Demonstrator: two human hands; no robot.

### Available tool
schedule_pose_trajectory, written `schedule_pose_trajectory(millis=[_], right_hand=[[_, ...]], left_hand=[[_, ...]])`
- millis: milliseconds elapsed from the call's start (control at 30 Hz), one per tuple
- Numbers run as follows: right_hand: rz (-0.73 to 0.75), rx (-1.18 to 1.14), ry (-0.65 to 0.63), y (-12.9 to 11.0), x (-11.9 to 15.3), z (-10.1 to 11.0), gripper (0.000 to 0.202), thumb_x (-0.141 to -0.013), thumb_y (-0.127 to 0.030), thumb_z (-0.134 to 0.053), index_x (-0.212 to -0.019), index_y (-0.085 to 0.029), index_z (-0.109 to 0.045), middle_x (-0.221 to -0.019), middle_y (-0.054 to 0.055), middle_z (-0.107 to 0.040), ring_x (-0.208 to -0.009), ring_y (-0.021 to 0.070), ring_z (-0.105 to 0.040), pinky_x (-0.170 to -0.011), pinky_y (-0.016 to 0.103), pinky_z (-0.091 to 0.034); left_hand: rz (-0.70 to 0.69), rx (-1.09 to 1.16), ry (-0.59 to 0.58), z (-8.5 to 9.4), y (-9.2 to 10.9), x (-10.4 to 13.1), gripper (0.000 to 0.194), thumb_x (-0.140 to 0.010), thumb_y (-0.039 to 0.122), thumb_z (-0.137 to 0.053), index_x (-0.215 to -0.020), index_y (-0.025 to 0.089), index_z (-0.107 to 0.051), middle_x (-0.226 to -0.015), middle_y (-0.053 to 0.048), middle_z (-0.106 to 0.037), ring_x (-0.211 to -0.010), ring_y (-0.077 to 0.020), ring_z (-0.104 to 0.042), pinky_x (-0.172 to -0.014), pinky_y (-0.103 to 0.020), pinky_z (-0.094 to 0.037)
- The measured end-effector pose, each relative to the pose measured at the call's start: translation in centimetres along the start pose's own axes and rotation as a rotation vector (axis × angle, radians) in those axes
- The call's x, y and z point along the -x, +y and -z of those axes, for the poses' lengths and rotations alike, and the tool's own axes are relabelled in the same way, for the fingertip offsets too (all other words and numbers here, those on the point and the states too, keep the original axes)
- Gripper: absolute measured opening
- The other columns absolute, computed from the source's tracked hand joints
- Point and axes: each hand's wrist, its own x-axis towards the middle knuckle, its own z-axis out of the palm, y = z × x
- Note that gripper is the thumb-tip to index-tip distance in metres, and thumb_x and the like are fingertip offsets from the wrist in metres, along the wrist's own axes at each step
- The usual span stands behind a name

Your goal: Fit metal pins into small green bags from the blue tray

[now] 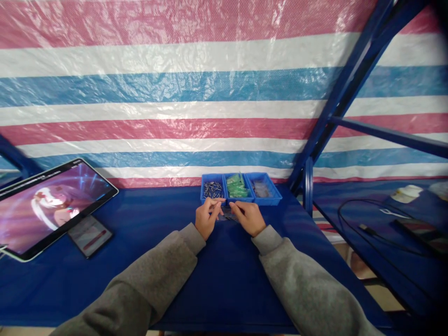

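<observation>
A small clear plastic bag with something dark in or under it lies between my hands, just in front of the blue bins. My left hand is at its left side, index finger pointing right and the other fingers curled inward; whatever the fingertips pinch is too small to make out. On the right, my right hand is closed, thumb and index pressed together at the bag's edge. Behind them, the left bin holds small metal screw-like pieces, the middle one green packets, the right one clear bags.
A tablet playing a video leans at the left, with a phone by its lower edge. Blue metal posts rise at the right. Beyond them, a second table carries a black cable. A striped sheet hangs behind.
</observation>
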Motion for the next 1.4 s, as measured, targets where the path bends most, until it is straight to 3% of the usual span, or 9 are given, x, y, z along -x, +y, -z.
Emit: schedule_pose_trajectory(millis=[100, 300, 500, 667, 833, 1067, 1200, 1300, 1400], right_hand=[[0.008, 0.009, -0.004, 0.0, 0.0, 0.0, 0.045, -0.093, -0.038, -0.036, -0.059, -0.017, -0.057, -0.05, 0.001, -0.054, -0.049, 0.0114, -0.051, -0.053, 0.022, -0.033], [-0.005, 0.031, 0.04, 0.3, 0.0, -0.1, 0.046, -0.093, -0.039, -0.036, -0.058, -0.017, -0.057, -0.051, 0.001, -0.055, -0.049, 0.0112, -0.051, -0.053, 0.022, -0.033], [-0.022, 0.044, 0.09, 0.4, -0.1, 0.0, 0.046, -0.093, -0.038, -0.037, -0.057, -0.018, -0.057, -0.052, 0.001, -0.057, -0.05, 0.0116, -0.052, -0.056, 0.022, -0.034], [-0.034, 0.037, 0.097, 0.2, -0.1, 0.1, 0.045, -0.093, -0.037, -0.037, -0.059, -0.017, -0.057, -0.054, 0.002, -0.058, -0.052, 0.0118, -0.054, -0.057, 0.022, -0.035], [-0.049, 0.045, 0.097, 0.3, -0.2, 0.1, 0.044, -0.093, -0.037, -0.037, -0.059, -0.017, -0.058, -0.054, 0.002, -0.058, -0.052, 0.0126, -0.054, -0.058, 0.023, -0.036], [0.002, -0.071, 0.023, -0.6, -0.1, 0.4, 0.027, -0.09, -0.035, -0.042, -0.082, -0.018, -0.062, -0.067, 0.003, -0.063, -0.059, 0.0142, -0.056, -0.059, 0.023, -0.039], [0.039, -0.143, -0.043, -0.8, 0.0, 0.4, 0.023, -0.089, -0.034, -0.044, -0.082, -0.019, -0.06, -0.065, 0.001, -0.062, -0.059, 0.0139, -0.056, -0.06, 0.023, -0.039], [0.035, -0.124, -0.036, -0.6, 0.0, 0.3, 0.026, -0.091, -0.034, -0.042, -0.076, -0.019, -0.058, -0.061, 0.0, -0.059, -0.057, 0.0134, -0.055, -0.059, 0.023, -0.039], [0.007, -0.09, -0.006, -0.5, 0.0, 0.2, 0.03, -0.093, -0.034, -0.036, -0.075, -0.019, -0.055, -0.06, 0.001, -0.058, -0.057, 0.0135, -0.055, -0.059, 0.023, -0.038]], left_hand=[[0.003, 0.011, 0.028, -0.1, -0.1, 0.0, 0.017, -0.088, 0.031, -0.048, -0.084, 0.014, -0.051, -0.1, -0.009, -0.066, -0.053, -0.006, -0.058, -0.045, -0.018, -0.047], [0.008, -0.126, 0.037, 0.0, -0.7, 0.0, 0.02, -0.087, 0.031, -0.049, -0.081, 0.014, -0.058, -0.064, 0.0, -0.063, -0.049, -0.0071, -0.054, -0.051, -0.019, -0.046], [-0.1, -0.298, -0.003, 0.3, -0.5, -0.2, 0.02, -0.084, 0.033, -0.055, -0.081, 0.016, -0.066, -0.068, -0.001, -0.065, -0.058, -0.0106, -0.059, -0.06, -0.021, -0.046], [-0.177, -0.315, -0.029, 0.4, -0.6, -0.4, 0.023, -0.085, 0.034, -0.054, -0.08, 0.017, -0.069, -0.073, -0.005, -0.068, -0.066, -0.0141, -0.061, -0.067, -0.025, -0.048], [-0.13, -0.235, -0.06, 0.3, -1.3, -0.3, 0.029, -0.091, 0.031, -0.041, -0.098, 0.018, -0.066, -0.078, -0.005, -0.067, -0.058, -0.011, -0.056, -0.061, -0.024, -0.048], [-0.025, -0.167, -0.107, 0.1, -0.7, -0.1, 0.025, -0.09, 0.033, -0.042, -0.103, 0.016, -0.056, -0.05, 0.006, -0.05, -0.044, -0.0072, -0.046, -0.05, -0.018, -0.039], [0.01, -0.157, -0.103, 0.0, -0.4, 0.0, 0.025, -0.091, 0.034, -0.041, -0.102, 0.016, -0.054, -0.045, 0.009, -0.043, -0.04, -0.0068, -0.041, -0.047, -0.017, -0.036], [0.011, -0.171, -0.095, 0.0, -0.5, -0.1, 0.025, -0.09, 0.034, -0.043, -0.102, 0.016, -0.056, -0.05, 0.006, -0.051, -0.042, -0.0074, -0.046, -0.048, -0.018, -0.039], [-0.032, -0.203, -0.069, 0.1, -0.7, -0.2, 0.023, -0.086, 0.036, -0.051, -0.093, 0.017, -0.062, -0.069, -0.001, -0.064, -0.052, -0.0097, -0.055, -0.054, -0.02, -0.046]])
